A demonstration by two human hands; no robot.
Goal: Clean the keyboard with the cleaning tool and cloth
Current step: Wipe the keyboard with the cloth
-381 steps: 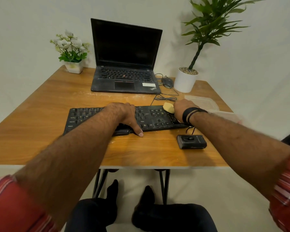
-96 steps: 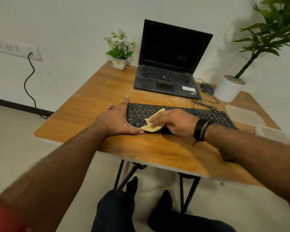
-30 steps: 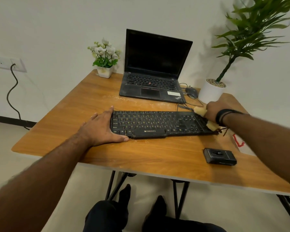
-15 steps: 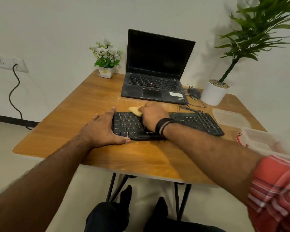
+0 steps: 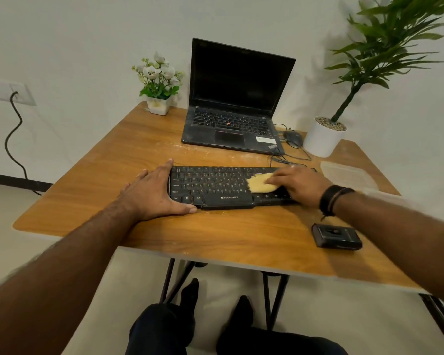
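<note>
A black keyboard (image 5: pixel 215 187) lies flat across the middle of the wooden table (image 5: pixel 164 237). My left hand (image 5: pixel 153 194) rests flat against its left end, thumb along the front edge, fingers spread. My right hand (image 5: pixel 299 185) presses a yellow cloth (image 5: pixel 260 183) onto the keys right of centre, covering the keyboard's right end. A small black cleaning tool (image 5: pixel 336 237) lies on the table in front of the keyboard's right end, under my right forearm and apart from both hands.
An open black laptop (image 5: pixel 233 124) stands behind the keyboard, with a mouse (image 5: pixel 292 138) and cables beside it. A small flower pot (image 5: pixel 159 103) is at the back left, a tall potted plant (image 5: pixel 323 137) at the back right. A clear plastic lid (image 5: pixel 349 174) lies at the right.
My right hand slid the cloth from the keyboard's left part to right of centre. My left hand stayed at the left end.
</note>
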